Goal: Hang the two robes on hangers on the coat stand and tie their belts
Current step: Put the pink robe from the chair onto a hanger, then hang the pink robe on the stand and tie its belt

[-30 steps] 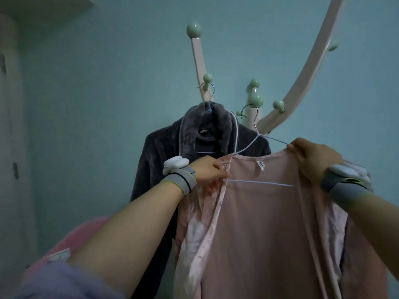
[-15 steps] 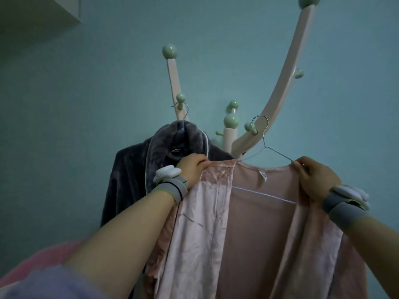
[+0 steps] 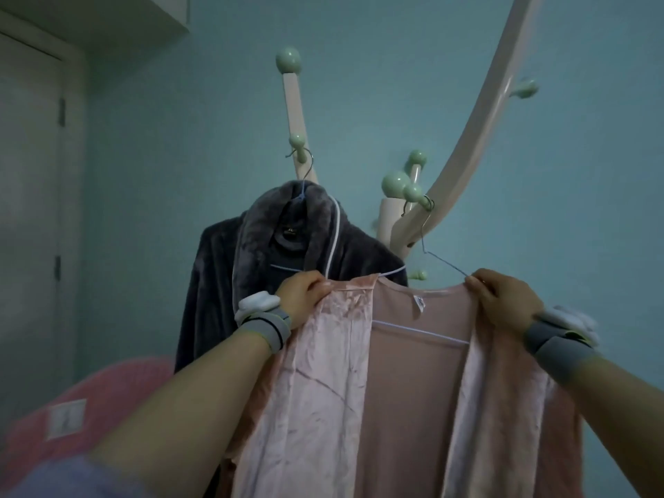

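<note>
The step in hand is hanging the second robe: the grey robe (image 3: pixel 287 253) already hangs on its hanger from a peg on the left upright of the coat stand (image 3: pixel 463 167), while the pink robe (image 3: pixel 413 372) is held up just below and right of it on a wire hanger (image 3: pixel 420 330). That hanger's hook (image 3: pixel 425 213) appears to sit at, perhaps already over, the green peg (image 3: pixel 415 192) low on the stand's curved right arm; whether it is fully seated cannot be told. The left hand (image 3: pixel 301 300) has its grip closed on the robe's left shoulder edge, and the right hand (image 3: pixel 503 303) pinches the right shoulder together with the hanger wire. The next move likely calls for letting the weight settle onto the peg, then releasing both shoulders gently so the slippery fabric does not slide off. Room is tight left of the peg, where the grey robe's shoulder lies just behind the pink collar; right of the stand's arm is bare wall. Neither belt is visible, so tying remains.
</note>
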Motion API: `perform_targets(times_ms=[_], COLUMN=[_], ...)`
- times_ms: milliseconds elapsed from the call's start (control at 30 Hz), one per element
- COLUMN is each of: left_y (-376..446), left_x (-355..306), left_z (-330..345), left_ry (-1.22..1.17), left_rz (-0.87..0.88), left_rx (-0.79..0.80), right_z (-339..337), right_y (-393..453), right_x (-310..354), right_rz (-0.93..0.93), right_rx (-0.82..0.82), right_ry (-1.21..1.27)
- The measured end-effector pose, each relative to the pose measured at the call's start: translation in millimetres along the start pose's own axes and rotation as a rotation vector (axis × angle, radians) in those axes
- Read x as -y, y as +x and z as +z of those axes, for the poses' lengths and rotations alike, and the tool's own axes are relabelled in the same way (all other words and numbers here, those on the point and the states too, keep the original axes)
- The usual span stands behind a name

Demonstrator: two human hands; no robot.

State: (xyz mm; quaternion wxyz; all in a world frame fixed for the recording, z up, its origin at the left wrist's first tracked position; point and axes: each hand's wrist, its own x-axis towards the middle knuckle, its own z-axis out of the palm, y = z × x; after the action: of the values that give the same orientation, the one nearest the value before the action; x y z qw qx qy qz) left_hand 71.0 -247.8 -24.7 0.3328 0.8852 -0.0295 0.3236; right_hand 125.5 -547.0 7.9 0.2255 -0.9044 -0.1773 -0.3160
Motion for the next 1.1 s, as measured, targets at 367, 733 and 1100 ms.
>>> perform_targets(times_ms=[367,733,1100], left_y=[-43,-101,-133], left_x=[30,88,112], left_z=[-10,-24,-21], left_ry=[-0.253,-0.091,-0.084], left_rz=[-0.214,-0.377,-0.408], left_rx=[0.161,0.482,0.673], right_z=[57,123,206], right_y=[-63,-84,-226], right_x=[72,93,156], right_rz=[-0.104,0.272,0.072], right_rx=[-0.13,0.036,0.517], right_ry=[0.257,0.218,0.262])
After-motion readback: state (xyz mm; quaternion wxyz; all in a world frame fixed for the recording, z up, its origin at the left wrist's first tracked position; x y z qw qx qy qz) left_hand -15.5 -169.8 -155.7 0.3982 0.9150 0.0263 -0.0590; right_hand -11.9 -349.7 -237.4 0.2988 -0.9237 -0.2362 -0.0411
